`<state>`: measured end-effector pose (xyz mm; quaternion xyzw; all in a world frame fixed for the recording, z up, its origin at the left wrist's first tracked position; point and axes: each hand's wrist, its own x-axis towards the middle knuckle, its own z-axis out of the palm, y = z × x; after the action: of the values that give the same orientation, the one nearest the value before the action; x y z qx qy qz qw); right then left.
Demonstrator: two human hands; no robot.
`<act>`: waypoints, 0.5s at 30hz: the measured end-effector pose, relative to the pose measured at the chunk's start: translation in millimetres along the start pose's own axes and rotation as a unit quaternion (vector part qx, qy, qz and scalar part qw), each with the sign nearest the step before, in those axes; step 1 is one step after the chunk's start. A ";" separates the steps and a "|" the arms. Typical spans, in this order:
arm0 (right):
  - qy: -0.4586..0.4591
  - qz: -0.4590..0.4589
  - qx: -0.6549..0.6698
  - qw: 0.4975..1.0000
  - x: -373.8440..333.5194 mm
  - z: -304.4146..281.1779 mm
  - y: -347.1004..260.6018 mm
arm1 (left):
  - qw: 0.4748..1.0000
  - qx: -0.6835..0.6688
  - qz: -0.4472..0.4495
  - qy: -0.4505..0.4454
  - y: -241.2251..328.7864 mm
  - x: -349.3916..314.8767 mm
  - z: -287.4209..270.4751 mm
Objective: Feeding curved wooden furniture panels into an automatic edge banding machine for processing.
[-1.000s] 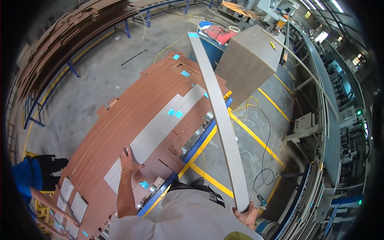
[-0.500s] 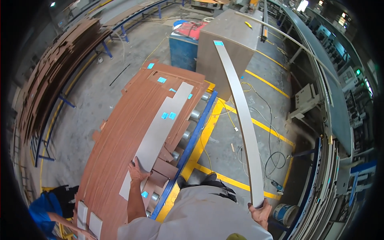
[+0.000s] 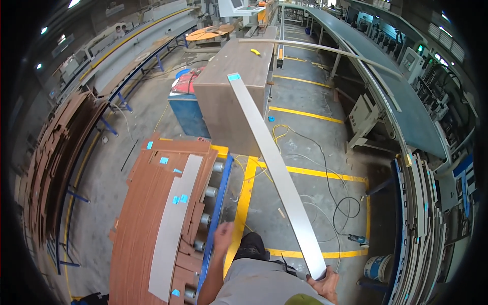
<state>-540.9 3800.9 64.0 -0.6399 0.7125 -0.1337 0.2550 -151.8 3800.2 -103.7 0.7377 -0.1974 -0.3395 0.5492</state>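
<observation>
One long grey panel strip (image 3: 274, 168) is in the person's right hand (image 3: 325, 282), whose fingers are wrapped around its near end at the bottom of the view. The strip runs up and away from that hand, tilted leftward, and its far end carries a small blue sticker and shows in front of a big brown cabinet box (image 3: 236, 86).

The left hand (image 3: 222, 235) hangs free over the inner edge of the roller rack (image 3: 216, 203), touching nothing that I can see; it is blurred, so I cannot tell how its fingers are set. On that rack lies a stack of brown wood panels (image 3: 142, 223) with another grey strip (image 3: 173, 223) resting on top, marked by blue stickers.

Yellow floor lines (image 3: 244, 203) run between the rack and the held strip. Loose cables (image 3: 325, 168) snake over the concrete floor beneath the strip, with a small tool (image 3: 357, 238) lying at their end and a white bucket (image 3: 377, 267) near the right hand. To the right stand upright sheets (image 3: 422, 229) stacked on edge, and behind them a long conveyor line (image 3: 391, 76) curves off. A blue cart (image 3: 185, 114) sits just left of the cabinet box, and further brown boards (image 3: 56, 157) are piled along the left.
</observation>
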 end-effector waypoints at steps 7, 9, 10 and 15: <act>0.052 -0.092 -0.061 0.993 80.2 3.1 4.0 | 0.906 -0.175 -0.090 -0.375 116.5 17.1 151.2; 0.053 -0.128 -0.071 0.988 118.4 1.6 -3.8 | 0.901 -0.178 -0.091 -0.385 137.6 45.0 175.1; 0.051 -0.153 -0.074 0.984 140.3 2.5 -10.7 | 0.889 -0.232 -0.123 -0.374 142.0 63.4 186.3; 0.058 -0.229 -0.107 0.966 244.6 -6.4 -46.9 | 0.847 -0.406 -0.187 -0.287 212.6 154.1 242.3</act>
<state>-517.4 3553.5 46.6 -0.8008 0.5705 -0.1486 0.1058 -201.8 3466.2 13.0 0.3412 -0.0486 -0.6824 0.6447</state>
